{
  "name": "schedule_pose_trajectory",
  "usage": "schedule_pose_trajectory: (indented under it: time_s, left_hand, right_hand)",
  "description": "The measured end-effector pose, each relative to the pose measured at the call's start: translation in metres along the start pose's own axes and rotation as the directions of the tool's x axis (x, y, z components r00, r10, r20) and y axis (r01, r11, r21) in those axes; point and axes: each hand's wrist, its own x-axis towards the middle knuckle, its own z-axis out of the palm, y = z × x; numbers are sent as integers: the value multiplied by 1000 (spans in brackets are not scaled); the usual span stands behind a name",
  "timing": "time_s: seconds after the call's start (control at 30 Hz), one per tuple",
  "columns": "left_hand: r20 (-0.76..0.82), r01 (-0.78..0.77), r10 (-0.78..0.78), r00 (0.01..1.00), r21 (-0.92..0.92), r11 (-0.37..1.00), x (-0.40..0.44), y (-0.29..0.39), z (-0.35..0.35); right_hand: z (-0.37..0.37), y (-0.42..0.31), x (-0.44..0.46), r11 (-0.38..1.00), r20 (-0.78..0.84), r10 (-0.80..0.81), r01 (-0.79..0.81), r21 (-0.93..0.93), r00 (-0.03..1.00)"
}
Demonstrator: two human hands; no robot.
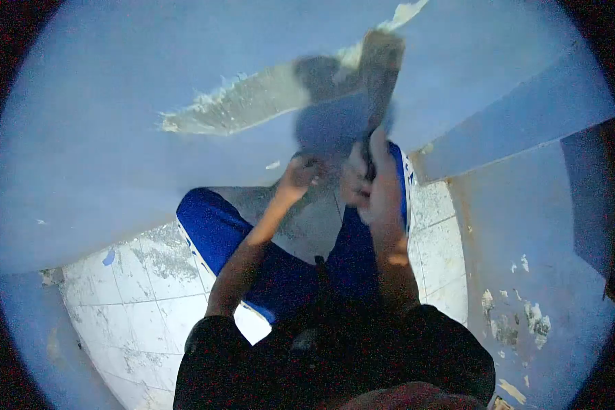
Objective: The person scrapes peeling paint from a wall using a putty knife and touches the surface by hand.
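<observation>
My right hand [372,181] is closed around the dark handle of a flat-bladed tool [383,68], blurred by motion. The blade points up against the blue wall [116,82], at the right part of a long bare patch [253,99] with ragged, flaking edges. Left of it, my left hand [302,178] is held low near the wall with its fingers curled; what they hold, if anything, is too dark and blurred to make out. The shadow of hand and tool falls on the wall between them.
My legs in blue trousers [215,222] are bent on either side below the hands. White, stained floor tiles [126,294] lie around me. At the right stands another bluish wall [526,225] with peeled spots, and a dark panel [591,198] is at the far right.
</observation>
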Motion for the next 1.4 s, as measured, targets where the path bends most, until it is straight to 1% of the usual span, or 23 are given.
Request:
schedule_pose_trajectory:
  time_s: [0.03,0.1,0.2,0.3,0.37,0.43,0.5,0.57,0.63,0.7,0.77,0.8,0.83,0.87,0.9,0.93,1.03,1.1,1.17,1.23,1.33,1.37,1.4]
  left_hand:
    - [-24,-32,34,999,93,995,0,11,0]
    - [-67,-82,104,992,274,958,-7,27,4]
    - [-24,-221,246,969,361,906,1,3,0]
    - [-33,-12,21,999,231,973,-1,9,1]
    - [0,-328,360,933,413,850,-3,-9,-3]
    - [10,-406,458,889,483,776,16,-3,-5]
    - [-51,-196,241,969,433,880,11,-5,2]
    - [42,-228,234,971,444,866,-6,4,2]
    - [39,-91,83,996,488,868,2,-18,-3]
    - [86,-283,290,953,597,751,13,-61,4]
    - [72,-282,291,954,546,789,24,-64,1]
    - [52,-178,173,984,411,894,25,-53,2]
    - [41,-102,94,995,370,923,19,-51,7]
    - [30,-23,14,999,329,944,12,-48,13]
    - [10,-6,2,1000,414,910,12,-48,12]
    - [-11,6,-1,1000,498,867,16,-44,8]
    - [108,-270,284,953,726,633,31,-100,11]
    - [-55,-161,248,967,624,765,29,-86,20]
    - [-95,-117,196,976,527,841,11,-56,15]
    - [-19,-158,186,982,445,881,3,-25,8]
    - [-19,-208,267,963,576,791,14,-37,14]
    - [-16,-224,285,958,580,784,16,-42,16]
    - [-15,-240,291,956,526,816,17,-42,16]
  right_hand:
    - [2,15,-2,997,-129,76,-78,-4,989]
    - [0,26,-9,993,-94,116,-116,7,989]
    - [-2,15,-6,997,-42,74,-73,24,996]
    - [6,0,1,997,-3,6,-6,77,1000]
    - [11,16,-4,993,-123,106,-99,61,987]
    - [6,28,-7,991,-162,130,-129,17,978]
    - [3,19,-7,994,-95,105,-103,24,990]
    - [0,24,-11,991,-73,119,-113,75,990]
    - [-4,36,-10,987,-113,147,-138,87,983]
    - [-5,35,-7,986,-30,131,-128,106,991]
    - [-2,22,1,998,-37,13,-11,58,999]
    - [-2,14,0,999,-56,-29,31,32,998]
    - [1,1,3,997,-130,-62,66,33,990]
    - [3,-3,0,996,-94,-64,69,57,994]
    - [6,-7,1,992,-49,-82,86,88,995]
    - [10,-9,3,987,1,-109,108,122,994]
    - [-1,43,-1,998,-191,46,-38,43,980]
    - [-9,45,-5,996,-249,74,-83,-24,966]
    - [-17,29,-3,1000,-171,12,-16,-24,985]
    - [-14,12,0,990,-91,-121,114,-82,988]
    - [-12,11,6,991,15,-136,136,-16,991]
    - [-13,20,5,995,-134,-86,79,-59,987]
    - [-1,26,-2,999,-122,-18,14,-34,992]
